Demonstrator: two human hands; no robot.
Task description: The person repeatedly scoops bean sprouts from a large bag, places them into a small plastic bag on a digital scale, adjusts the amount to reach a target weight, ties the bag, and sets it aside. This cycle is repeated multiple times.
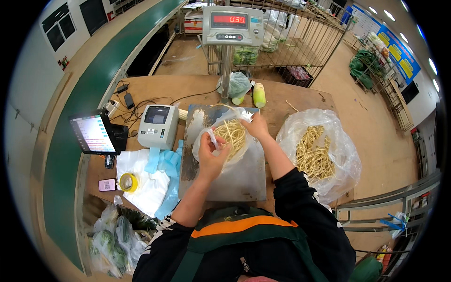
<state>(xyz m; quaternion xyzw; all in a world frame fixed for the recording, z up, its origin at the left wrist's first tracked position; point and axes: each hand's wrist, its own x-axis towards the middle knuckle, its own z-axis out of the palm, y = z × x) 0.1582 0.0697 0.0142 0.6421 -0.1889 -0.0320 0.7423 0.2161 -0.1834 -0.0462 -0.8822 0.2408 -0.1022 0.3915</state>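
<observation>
A clear plastic bag (202, 150) holding pale yellow, thin root-like strands (231, 135) rests over the metal scale platform (239, 181). My left hand (211, 155) grips the bag's near left edge, fingers closed on the plastic. At the far right side of the same bag, my right hand (256, 126) pinches its rim. Between the hands the bag's mouth is spread, so the strands show. To the right, a larger clear plastic bag (345, 155) lies open with a heap of the same strands (314, 152) in it.
Behind the platform rises a scale display (232, 26) on a post. Two green gourds and a knotted bag (233, 85) sit by it. Leftward are a label printer (159, 127), screen (94, 132), yellow tape roll (128, 182), white plastic bags (145, 181), a phone (107, 184) and loose cables.
</observation>
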